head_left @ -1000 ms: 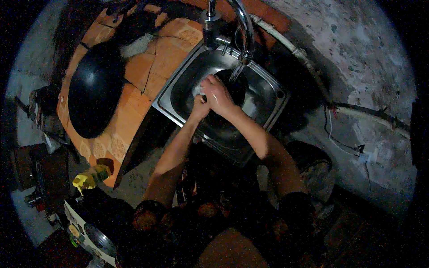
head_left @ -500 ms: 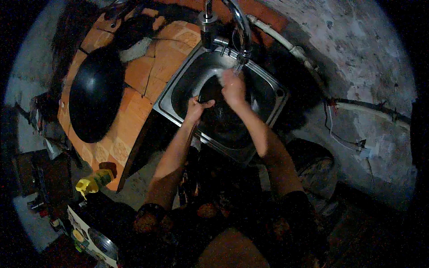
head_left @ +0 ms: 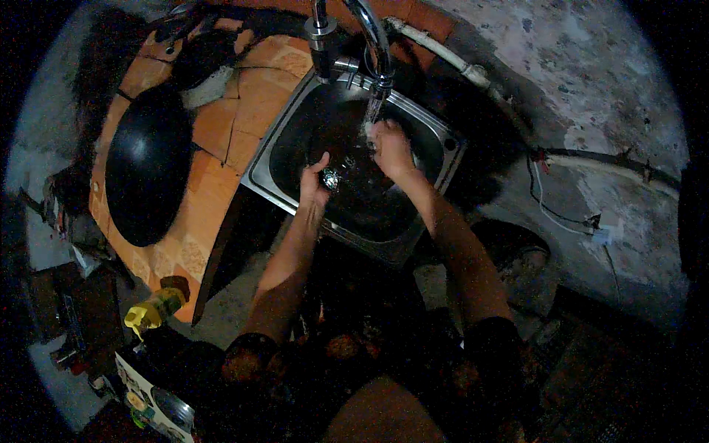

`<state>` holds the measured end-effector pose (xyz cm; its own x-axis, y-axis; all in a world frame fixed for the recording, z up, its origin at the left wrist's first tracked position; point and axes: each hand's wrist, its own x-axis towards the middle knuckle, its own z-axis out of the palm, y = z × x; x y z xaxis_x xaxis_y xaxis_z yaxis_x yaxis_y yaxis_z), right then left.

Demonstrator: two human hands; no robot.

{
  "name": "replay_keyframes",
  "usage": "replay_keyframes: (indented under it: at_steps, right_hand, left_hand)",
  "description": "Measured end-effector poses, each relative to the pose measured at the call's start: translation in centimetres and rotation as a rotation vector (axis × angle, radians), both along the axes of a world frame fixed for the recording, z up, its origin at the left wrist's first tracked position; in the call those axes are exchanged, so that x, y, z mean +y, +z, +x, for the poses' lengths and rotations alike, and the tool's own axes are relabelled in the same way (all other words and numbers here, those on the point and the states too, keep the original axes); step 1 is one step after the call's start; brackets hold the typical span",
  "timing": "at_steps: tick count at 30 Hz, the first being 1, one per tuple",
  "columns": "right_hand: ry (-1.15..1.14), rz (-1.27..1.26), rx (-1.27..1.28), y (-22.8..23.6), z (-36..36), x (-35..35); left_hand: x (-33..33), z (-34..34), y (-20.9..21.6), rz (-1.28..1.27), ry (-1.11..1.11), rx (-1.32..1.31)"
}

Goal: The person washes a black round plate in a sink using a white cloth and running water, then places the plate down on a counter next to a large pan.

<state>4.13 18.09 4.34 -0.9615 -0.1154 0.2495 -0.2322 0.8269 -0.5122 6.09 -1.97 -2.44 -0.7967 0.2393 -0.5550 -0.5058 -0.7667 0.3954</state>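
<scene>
A dark, round pan-like vessel (head_left: 362, 210) fills most of the steel sink (head_left: 260, 186); its outline is hard to make out in the dim light. My left hand (head_left: 314, 184) grips its left edge, thumb on top and the other fingers hidden. A bright wet glint shows beside that thumb. Water runs from the curved tap (head_left: 380, 55) onto my right hand (head_left: 394, 153), whose fingers are curled closed over the vessel. Whatever those fingers hold, if anything, cannot be made out.
A large black wok-like dome (head_left: 150, 166) lies on the orange tiled counter (head_left: 214, 184) to the left. A yellow bottle (head_left: 156, 308) stands at the counter's near corner. Pipes (head_left: 473, 72) run along the rough wall at right. A pale panel with a round metal dish (head_left: 173, 406) is lower left.
My right hand has come down from close under the tap, and the water stream now shows above it. My left thumb points more upward. The whole view has shifted slightly.
</scene>
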Motion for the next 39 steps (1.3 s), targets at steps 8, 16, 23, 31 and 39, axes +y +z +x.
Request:
replay_keyframes:
  at_steps: [8,16,23,31,39]
  right_hand:
    - [-0.152,0.081,0.006,-2.0,1.7,0.5]
    - [0.013,0.052,0.065,-1.4,2.0,1.2]
    - [0.028,0.289,0.076,-1.8,5.1,-4.3]
    - [0.002,0.317,0.167,-0.7,4.2,2.2]
    - [0.161,0.240,0.137,0.2,3.0,-1.8]
  left_hand:
    - [1.7,0.3,-1.0,0.110,-0.027,-0.053]
    - [1.8,0.5,-2.1,0.190,0.030,-0.076]
    - [2.5,0.8,-0.9,0.306,-0.004,-0.113]
    - [2.5,0.1,-2.0,0.264,0.051,-0.063]
    - [2.1,-0.1,-0.9,0.130,0.101,-0.091]
